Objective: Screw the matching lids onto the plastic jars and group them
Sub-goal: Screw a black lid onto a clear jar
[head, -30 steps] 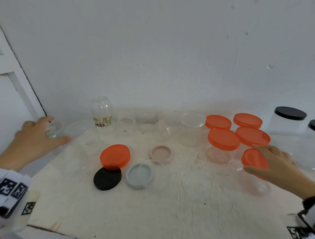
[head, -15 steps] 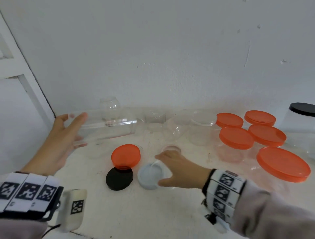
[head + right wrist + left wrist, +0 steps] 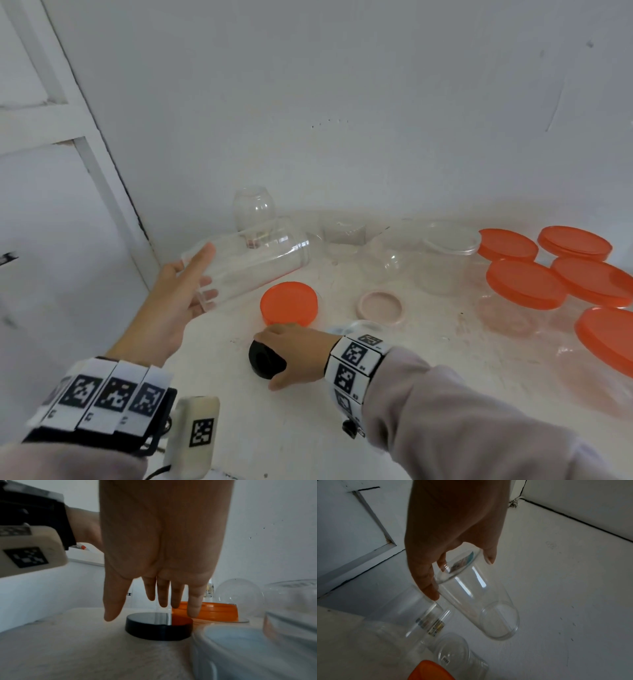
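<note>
My left hand (image 3: 185,294) grips a tall clear lidless jar (image 3: 246,263) by one end and holds it tilted above the table's left side. In the left wrist view my thumb and fingers (image 3: 428,582) curl round the end of that jar (image 3: 476,601). My right hand (image 3: 298,356) is spread over a black lid (image 3: 265,361) lying flat on the table. In the right wrist view its straight fingers (image 3: 163,599) hang just above the black lid (image 3: 158,626), thumb to the lid's left. I cannot tell whether they touch it.
An orange lid (image 3: 289,303) sits just behind the black one, a pink lid (image 3: 380,305) to its right and a grey-blue lid (image 3: 240,639) beside my right wrist. Several orange-lidded jars (image 3: 525,284) stand grouped at the right. Clear jars (image 3: 445,260) and a small bottle (image 3: 254,209) line the wall.
My right hand moved left from the grey-blue lid to above the black lid. My left hand brought the tall jar slightly closer and lower.
</note>
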`<state>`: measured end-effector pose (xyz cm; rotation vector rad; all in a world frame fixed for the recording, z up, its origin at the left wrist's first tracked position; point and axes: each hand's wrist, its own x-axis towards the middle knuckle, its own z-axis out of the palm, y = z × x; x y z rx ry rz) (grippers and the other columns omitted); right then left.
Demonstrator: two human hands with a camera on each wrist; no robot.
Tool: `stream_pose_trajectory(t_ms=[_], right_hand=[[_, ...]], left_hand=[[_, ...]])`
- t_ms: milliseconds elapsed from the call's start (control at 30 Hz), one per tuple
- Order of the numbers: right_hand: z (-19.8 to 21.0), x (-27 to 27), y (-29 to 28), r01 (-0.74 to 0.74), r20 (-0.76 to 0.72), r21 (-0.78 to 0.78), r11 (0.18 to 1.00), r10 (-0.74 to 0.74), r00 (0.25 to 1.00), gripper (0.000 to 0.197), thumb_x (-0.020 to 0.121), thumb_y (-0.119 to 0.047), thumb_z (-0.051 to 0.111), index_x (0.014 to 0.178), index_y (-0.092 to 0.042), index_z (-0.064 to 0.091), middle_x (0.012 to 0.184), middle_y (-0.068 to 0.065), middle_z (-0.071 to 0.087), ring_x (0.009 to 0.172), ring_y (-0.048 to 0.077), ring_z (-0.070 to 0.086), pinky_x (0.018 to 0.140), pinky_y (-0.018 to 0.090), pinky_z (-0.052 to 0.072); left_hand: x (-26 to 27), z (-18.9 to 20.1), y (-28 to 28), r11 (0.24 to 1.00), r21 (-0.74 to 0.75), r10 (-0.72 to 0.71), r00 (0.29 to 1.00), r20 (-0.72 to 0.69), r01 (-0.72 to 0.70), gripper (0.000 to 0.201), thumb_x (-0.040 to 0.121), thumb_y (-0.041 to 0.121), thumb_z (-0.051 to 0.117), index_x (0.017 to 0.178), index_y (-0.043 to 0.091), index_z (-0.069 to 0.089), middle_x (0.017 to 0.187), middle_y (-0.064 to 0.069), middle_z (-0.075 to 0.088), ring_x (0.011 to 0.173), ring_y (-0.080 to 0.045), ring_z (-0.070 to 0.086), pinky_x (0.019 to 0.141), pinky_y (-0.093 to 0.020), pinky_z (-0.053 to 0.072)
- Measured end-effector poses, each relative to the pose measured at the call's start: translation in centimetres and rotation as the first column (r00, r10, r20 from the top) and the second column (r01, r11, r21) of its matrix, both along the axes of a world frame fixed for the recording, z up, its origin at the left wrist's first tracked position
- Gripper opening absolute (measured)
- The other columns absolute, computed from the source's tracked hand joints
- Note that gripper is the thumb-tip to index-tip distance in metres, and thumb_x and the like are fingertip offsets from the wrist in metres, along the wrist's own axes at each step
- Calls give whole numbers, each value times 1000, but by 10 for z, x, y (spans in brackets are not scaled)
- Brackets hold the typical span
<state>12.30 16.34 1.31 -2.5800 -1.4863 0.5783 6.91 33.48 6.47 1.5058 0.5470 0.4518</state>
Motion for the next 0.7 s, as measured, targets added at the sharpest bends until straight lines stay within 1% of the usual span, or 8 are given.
stream_pose_trajectory(t_ms=[167,267,333,400,500,567,633,700], right_hand=[[-7,2,10,45,57,-113,993,-38,998,81,87,-38,66,151,-18,21,146,11,33,131,32,31,103,49,37],[-10,-1,16,85,107,-130,988,-71,992,77,85,-40,67,147,-19,27,138,12,37,126,33,30,96,48,38],[-11,-4,18,98,126,-133,986,-81,989,76,82,-40,70,143,-16,31,135,13,38,123,34,32,94,47,38],[-9,-5,16,92,132,-143,985,-73,989,77,80,-41,72,141,-12,34,133,14,39,121,34,35,94,46,40],[-2,-6,7,84,110,-127,988,-70,991,76,80,-43,73,137,-10,37,130,13,40,118,33,39,93,45,43],[5,-6,-1,86,78,-105,991,-78,994,75,81,-44,72,138,-11,37,129,11,39,117,33,40,92,44,44],[12,-7,-12,81,49,-79,994,-78,996,78,80,-45,72,141,-14,34,130,10,37,118,31,40,93,45,45],[19,-6,-27,89,11,-34,995,-89,996,85,79,-45,74,146,-20,29,134,7,34,120,29,37,96,44,44]], left_hand=[[-1,-7,-3,997,-66,-39,998,-56,36,88,53,55,75,122,11,42,114,-15,53,90,-28,61,72,-37,56],[1,-11,-4,995,-69,-79,992,-98,73,99,44,52,80,126,14,39,109,-13,52,86,-27,59,68,-36,56],[3,-14,-5,994,-58,-95,989,-111,89,101,41,51,80,126,16,39,99,-10,53,80,-24,57,69,-37,57],[5,-16,-6,993,-25,-118,985,-124,116,97,44,51,80,126,14,43,89,-8,54,74,-21,55,72,-37,57],[7,-19,-5,988,18,-148,983,-110,151,87,48,53,79,120,14,52,83,-7,55,65,-17,55,69,-34,58],[9,-20,-5,989,11,-148,986,-77,149,76,49,54,79,110,16,56,74,-6,57,62,-17,56,68,-35,59],[11,-21,-8,988,12,-154,987,-52,155,62,49,57,77,92,15,62,58,-2,62,58,-16,58,69,-34,59],[14,-21,-12,988,7,-151,988,-44,152,61,49,61,75,83,10,63,54,0,65,58,-14,61,68,-29,57]])
